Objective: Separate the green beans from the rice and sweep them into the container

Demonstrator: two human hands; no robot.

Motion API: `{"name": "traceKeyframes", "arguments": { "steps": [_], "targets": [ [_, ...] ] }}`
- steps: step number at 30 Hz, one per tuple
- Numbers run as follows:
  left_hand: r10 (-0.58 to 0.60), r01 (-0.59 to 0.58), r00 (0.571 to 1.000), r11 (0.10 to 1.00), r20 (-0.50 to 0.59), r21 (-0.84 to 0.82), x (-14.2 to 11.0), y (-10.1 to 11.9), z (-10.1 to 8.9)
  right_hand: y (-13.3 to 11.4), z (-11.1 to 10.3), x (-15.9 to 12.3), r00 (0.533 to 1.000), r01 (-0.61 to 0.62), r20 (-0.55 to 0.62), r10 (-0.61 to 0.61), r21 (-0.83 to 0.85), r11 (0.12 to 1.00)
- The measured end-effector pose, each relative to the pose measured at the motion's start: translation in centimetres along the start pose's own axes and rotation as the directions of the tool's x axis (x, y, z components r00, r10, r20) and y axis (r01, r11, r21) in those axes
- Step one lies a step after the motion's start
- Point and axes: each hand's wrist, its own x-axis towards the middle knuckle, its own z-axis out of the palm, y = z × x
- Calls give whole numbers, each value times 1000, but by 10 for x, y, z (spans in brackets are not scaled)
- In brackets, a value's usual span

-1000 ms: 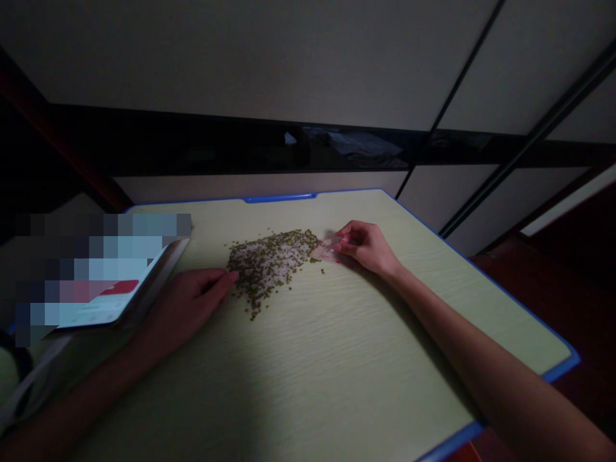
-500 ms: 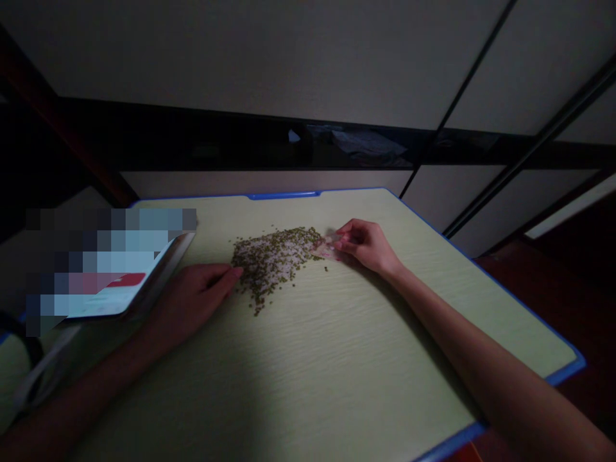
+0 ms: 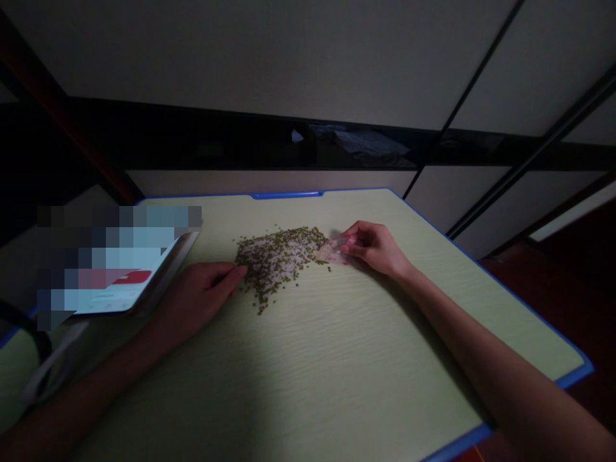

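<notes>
Thumb and fingers of the right hand (image 3: 380,250) are closed in a pinch on a piece of clear plastic (image 3: 333,251) with reddish marks, which stretches leftward from the fingertips. Its far end reaches the near side of the grain pile (image 3: 282,253), a spread of small green and whitish grains on the table (image 3: 375,359). Across the pile from that hand, the left hand (image 3: 205,292) rests with fingers curled and thumb tip close to the index finger, right at the grains' edge; whether anything is caught between them, I cannot tell. Just beyond the left hand, on the side away from the pile, is a device with a lit screen (image 3: 108,300), tilted up.

The plastic looks thin, light and floppy, likely a bit slippery; its edge by the right fingertips seems the sensible place to hold it. The grains look light, hard and dry, apt to roll and scatter if pushed, so they would suit a fingertip pinch or a cupped palm better than a broad grab.

The right fingers hide the plastic's held end, and dim light blurs its outline, so I can't say whether it is a bag or a flat sheet. Single grains blend together, and blocky masking covers much of the screen.
</notes>
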Motion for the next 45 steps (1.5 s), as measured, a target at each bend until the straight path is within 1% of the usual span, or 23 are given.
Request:
{"name": "traceKeyframes", "arguments": {
  "steps": [10, 14, 17, 24, 29, 39, 45],
  "targets": [
    [-14, 14, 1000, 1000, -9, 11, 2, -1, 1, -1, 0, -1, 999, -5, 39, 4, 27, 1000],
    [9, -9, 1000, 1000, -11, 18, 2, -1, 1, -2, 3, -1, 999, -17, 37, 17, 7, 1000],
    [19, -18, 1000, 1000, -14, 21, 2, -1, 1, -2, 4, -1, 1000, -22, 21, 22, -9, 1000],
    [-14, 14, 1000, 1000, -9, 20, 1, -3, 1, -1, 5, -1, 998, -61, -28, 61, -10, 998],
    [-6, 6, 1000, 1000, -7, 8, 1, -2, 1, -2, 3, -1, 997, -72, -30, 72, -15, 997],
    [8, -8, 1000, 1000, -7, 17, 0, -2, 0, 2, 2, 1, 993, -73, -99, 68, -50, 996],
    [6, -6, 1000, 1000, -8, 1, 2, -2, 1, 2, 6, 4, 988, -47, -151, 32, -100, 994]
  ]
}}
